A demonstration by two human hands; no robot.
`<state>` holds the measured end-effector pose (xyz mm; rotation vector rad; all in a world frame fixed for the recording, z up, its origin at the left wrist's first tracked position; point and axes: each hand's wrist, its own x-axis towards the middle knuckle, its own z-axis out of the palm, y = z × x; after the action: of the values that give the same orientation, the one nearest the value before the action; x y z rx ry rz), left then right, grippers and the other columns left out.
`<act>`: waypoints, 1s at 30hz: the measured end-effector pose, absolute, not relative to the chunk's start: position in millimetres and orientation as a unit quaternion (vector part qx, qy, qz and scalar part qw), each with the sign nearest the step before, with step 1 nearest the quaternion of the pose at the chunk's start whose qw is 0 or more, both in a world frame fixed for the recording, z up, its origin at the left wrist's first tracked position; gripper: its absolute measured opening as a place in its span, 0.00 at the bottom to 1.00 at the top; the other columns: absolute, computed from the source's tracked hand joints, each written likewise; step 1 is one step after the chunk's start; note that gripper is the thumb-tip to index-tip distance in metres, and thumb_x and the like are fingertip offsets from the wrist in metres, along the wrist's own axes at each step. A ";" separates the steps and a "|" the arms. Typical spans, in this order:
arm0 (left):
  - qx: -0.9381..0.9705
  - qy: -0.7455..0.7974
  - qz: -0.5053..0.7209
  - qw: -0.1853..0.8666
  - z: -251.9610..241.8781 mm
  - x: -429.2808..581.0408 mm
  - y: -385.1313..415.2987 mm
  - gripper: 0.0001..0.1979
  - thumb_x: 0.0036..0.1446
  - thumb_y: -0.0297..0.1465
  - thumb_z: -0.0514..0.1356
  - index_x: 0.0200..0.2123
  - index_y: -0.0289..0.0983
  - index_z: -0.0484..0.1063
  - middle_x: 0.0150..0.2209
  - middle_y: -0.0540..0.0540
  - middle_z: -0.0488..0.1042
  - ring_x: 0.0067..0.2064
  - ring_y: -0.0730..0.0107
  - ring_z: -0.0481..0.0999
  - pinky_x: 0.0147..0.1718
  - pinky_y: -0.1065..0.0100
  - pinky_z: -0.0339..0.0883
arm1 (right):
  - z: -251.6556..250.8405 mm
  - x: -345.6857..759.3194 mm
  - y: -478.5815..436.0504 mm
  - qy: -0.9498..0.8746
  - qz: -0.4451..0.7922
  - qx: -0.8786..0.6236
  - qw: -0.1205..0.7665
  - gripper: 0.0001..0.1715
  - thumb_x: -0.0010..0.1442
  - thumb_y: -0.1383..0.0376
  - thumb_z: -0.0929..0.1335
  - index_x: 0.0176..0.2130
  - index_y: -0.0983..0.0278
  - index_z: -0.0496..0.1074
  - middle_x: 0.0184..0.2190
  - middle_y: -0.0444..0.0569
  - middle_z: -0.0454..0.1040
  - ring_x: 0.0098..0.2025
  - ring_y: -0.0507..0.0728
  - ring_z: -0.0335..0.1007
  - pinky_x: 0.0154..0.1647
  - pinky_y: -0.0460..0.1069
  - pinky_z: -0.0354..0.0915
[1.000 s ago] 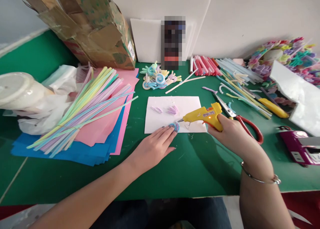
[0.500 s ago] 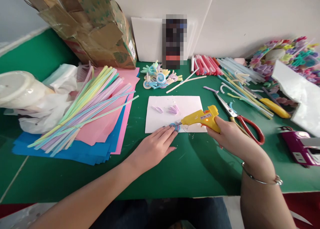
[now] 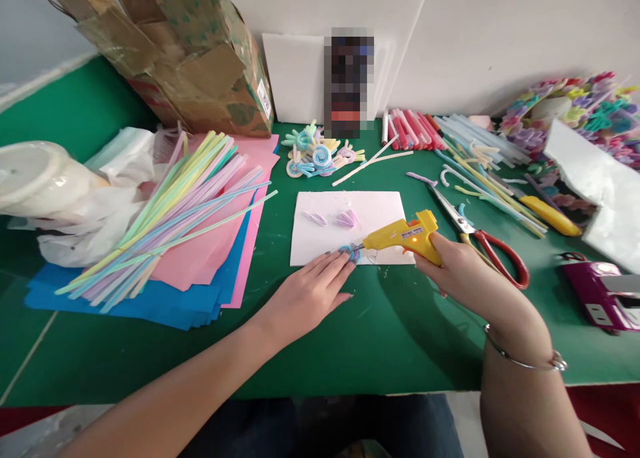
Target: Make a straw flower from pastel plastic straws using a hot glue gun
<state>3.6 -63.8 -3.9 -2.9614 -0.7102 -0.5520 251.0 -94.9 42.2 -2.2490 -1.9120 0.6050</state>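
Note:
My right hand is wrapped round the grip of a yellow hot glue gun, whose small orange light is lit. The gun's metal nozzle points left and meets a small blue pipe-cleaner coil. With fingers stretched forward and close together, my left hand holds that coil down by the fingertips at the front edge of a white board. Part of the coil is hidden under the fingers. Farther back on the board lie two bent lilac pipe-cleaner pieces, a bundle and a smaller loop.
Red-handled scissors lie right of the glue gun, near a purple tape dispenser. Finished pipe-cleaner shapes are heaped behind the board. Loose pipe cleaners cover coloured sheets on the left. A cardboard box stands at the back.
Hardly anything differs. The glue gun and my right hand have shifted very slightly; my left hand keeps its place on the blue coil.

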 end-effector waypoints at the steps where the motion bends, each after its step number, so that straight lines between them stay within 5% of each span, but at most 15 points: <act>1: -0.957 -0.230 -0.177 0.022 -3.9 3.6 -63.9 0.18 0.63 0.34 0.52 0.52 0.27 0.67 0.52 0.36 0.73 0.53 0.60 0.73 0.53 0.61 0.70 | 42.0 251.4 -95.1 -0.634 0.199 -0.744 0.067 0.16 0.57 0.58 0.62 0.24 0.58 0.49 0.18 0.42 0.63 0.16 0.50 0.57 0.15 0.45 0.50; 30: -0.957 -0.230 -0.177 0.021 -3.9 3.3 -64.3 0.18 0.63 0.34 0.52 0.52 0.27 0.67 0.52 0.36 0.72 0.54 0.59 0.72 0.53 0.61 0.70 | 41.1 254.1 -95.3 -0.651 0.150 -0.740 0.077 0.17 0.57 0.56 0.61 0.24 0.58 0.48 0.15 0.40 0.58 0.15 0.49 0.50 0.16 0.47 0.45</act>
<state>3.3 -64.3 -3.9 -2.9658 -0.7114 -0.5478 254.1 -95.3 41.1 -2.2167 -1.9512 0.4485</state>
